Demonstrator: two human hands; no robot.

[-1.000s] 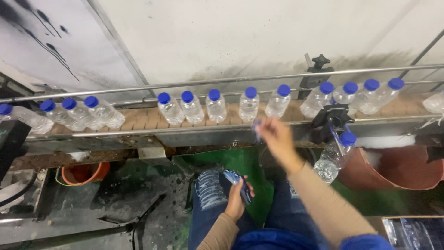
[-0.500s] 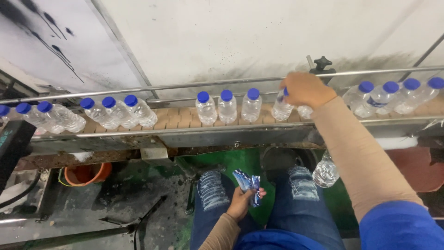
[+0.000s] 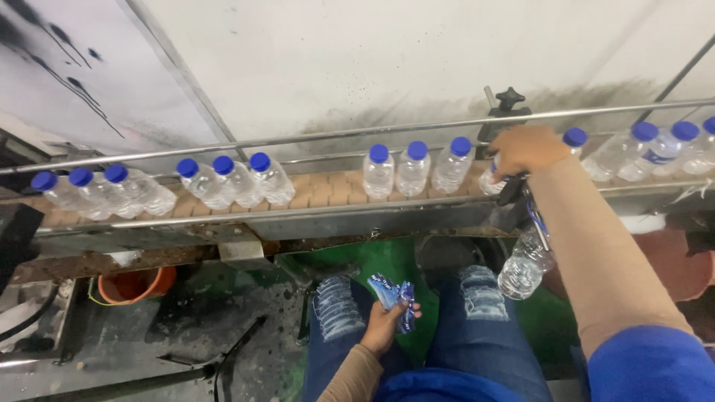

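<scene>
My right hand [image 3: 525, 150] reaches out over the conveyor belt [image 3: 328, 192] and closes on top of a clear plastic bottle [image 3: 491, 179] standing there. Down in my lap, my left hand [image 3: 383, 327] holds a small bunch of blue label sleeves [image 3: 393, 294]. Clear bottles with blue caps stand in groups along the belt: three [image 3: 413, 167] just left of my right hand, three more [image 3: 234, 182] further left, and others [image 3: 97, 190] at the far left end. More bottles [image 3: 648, 149] stand to the right of my arm.
A metal guide rail [image 3: 335, 135] runs above the belt in front of a white wall. One bottle [image 3: 525, 264] hangs below the belt by my right knee. An orange bucket [image 3: 134, 284] sits on the wet floor at left. A black knob [image 3: 510, 100] stands behind the rail.
My right hand rose from below the belt up onto a bottle on it. The bottles moved to the right along the belt. My left hand stayed in my lap with the sleeves.
</scene>
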